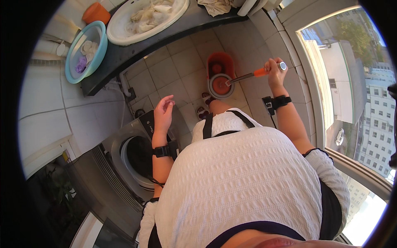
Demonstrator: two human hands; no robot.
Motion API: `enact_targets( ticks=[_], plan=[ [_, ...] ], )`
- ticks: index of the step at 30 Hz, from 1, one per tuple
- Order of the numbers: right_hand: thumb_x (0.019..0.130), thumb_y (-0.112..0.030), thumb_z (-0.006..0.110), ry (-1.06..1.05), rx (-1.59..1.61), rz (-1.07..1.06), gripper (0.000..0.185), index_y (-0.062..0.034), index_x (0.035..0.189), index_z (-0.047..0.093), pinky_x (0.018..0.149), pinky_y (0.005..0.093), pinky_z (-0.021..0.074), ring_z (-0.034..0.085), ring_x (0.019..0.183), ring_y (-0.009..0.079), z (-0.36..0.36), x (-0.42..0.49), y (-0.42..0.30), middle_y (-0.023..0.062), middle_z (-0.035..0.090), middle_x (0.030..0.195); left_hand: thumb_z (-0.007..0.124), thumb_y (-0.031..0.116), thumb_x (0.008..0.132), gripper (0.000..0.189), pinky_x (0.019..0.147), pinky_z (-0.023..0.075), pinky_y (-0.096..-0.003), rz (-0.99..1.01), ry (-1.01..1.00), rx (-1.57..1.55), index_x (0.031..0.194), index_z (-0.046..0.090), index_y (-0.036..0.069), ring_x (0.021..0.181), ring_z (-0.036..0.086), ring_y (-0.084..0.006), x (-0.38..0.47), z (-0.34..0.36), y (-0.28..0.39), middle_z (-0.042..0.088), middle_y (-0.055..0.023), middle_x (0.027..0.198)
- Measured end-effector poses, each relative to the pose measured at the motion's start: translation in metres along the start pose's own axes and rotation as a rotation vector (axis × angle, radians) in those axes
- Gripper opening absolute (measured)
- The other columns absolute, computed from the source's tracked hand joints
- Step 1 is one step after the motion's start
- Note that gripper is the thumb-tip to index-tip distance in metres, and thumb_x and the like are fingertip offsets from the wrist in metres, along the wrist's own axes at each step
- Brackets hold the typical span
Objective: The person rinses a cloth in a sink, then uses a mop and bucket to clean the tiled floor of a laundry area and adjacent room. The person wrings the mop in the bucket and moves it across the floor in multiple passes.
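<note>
My right hand grips the upper end of a mop handle with an orange sleeve and a pale end cap. From there the metal shaft runs down into the round grey-rimmed wringer basket of an orange-red mop bucket on the floor. The mop head sits low inside the basket and is hard to make out. In mid-air above the washing machine, my left hand is empty, its fingers loosely bent.
A dark counter carries a white washbasin with wet pale cloth, a blue plastic basin with cloths and an orange container. My sandalled feet stand near the bucket on the tiled floor. A window lies to the right.
</note>
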State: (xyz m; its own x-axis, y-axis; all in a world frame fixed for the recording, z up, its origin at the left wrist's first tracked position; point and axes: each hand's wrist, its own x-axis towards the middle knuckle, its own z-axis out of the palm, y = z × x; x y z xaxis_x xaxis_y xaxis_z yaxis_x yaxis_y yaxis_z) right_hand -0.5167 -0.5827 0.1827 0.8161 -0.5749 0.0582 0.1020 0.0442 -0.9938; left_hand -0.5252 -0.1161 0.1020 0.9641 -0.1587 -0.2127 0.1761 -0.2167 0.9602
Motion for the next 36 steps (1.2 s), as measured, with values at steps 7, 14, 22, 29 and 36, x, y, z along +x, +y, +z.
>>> enact_targets(
  ticks=[7, 14, 22, 29, 36],
  plan=[
    [0.093, -0.001, 0.061, 0.069, 0.045, -0.018, 0.030, -0.0074, 0.070, 0.044, 0.056, 0.0335, 0.0418, 0.047, 0.054, 0.0162, 0.014, 0.023, 0.010, 0.0038, 0.046, 0.061, 0.060, 0.005, 0.103, 0.027, 0.092, 0.0520, -0.0267, -0.015, 0.032, -0.079, 0.128, 0.069, 0.004, 0.100, 0.066, -0.0121, -0.005, -0.021, -0.012, 0.070, -0.0038, 0.105],
    [0.091, 0.003, 0.062, 0.184, 0.069, -0.072, 0.026, -0.0056, 0.071, 0.046, 0.054, 0.0335, 0.0430, 0.049, 0.052, 0.0163, -0.002, 0.040, 0.013, 0.0040, 0.048, 0.059, 0.059, 0.004, 0.104, 0.027, 0.095, 0.0518, -0.0277, -0.011, 0.086, -0.152, 0.129, 0.067, 0.002, 0.102, 0.065, -0.0125, -0.007, -0.041, -0.014, 0.069, -0.0034, 0.106],
    [0.091, 0.003, 0.063, 0.171, 0.056, -0.104, 0.025, -0.0060, 0.073, 0.048, 0.055, 0.0338, 0.0447, 0.051, 0.052, 0.0169, -0.015, 0.058, 0.023, 0.0049, 0.050, 0.059, 0.060, 0.003, 0.104, 0.027, 0.096, 0.0521, -0.0279, -0.032, 0.069, -0.164, 0.129, 0.067, 0.001, 0.102, 0.065, -0.0124, -0.016, -0.043, -0.020, 0.068, -0.0034, 0.107],
    [0.091, 0.002, 0.065, 0.192, 0.013, -0.110, 0.024, -0.0057, 0.075, 0.049, 0.056, 0.0343, 0.0467, 0.053, 0.052, 0.0188, -0.015, 0.071, 0.025, 0.0063, 0.053, 0.059, 0.060, 0.004, 0.104, 0.027, 0.094, 0.0528, -0.0276, -0.019, 0.081, -0.192, 0.130, 0.067, 0.001, 0.101, 0.065, -0.0122, -0.013, -0.041, -0.027, 0.069, -0.0033, 0.107],
    [0.090, 0.003, 0.065, 0.197, 0.103, -0.117, 0.024, -0.0055, 0.074, 0.049, 0.052, 0.0329, 0.0425, 0.049, 0.051, 0.0156, -0.009, 0.064, -0.020, 0.0050, 0.050, 0.058, 0.060, 0.005, 0.104, 0.029, 0.095, 0.0512, -0.0277, -0.041, 0.051, -0.098, 0.132, 0.066, 0.001, 0.103, 0.066, -0.0133, -0.013, -0.034, -0.029, 0.070, -0.0042, 0.109]
  ],
)
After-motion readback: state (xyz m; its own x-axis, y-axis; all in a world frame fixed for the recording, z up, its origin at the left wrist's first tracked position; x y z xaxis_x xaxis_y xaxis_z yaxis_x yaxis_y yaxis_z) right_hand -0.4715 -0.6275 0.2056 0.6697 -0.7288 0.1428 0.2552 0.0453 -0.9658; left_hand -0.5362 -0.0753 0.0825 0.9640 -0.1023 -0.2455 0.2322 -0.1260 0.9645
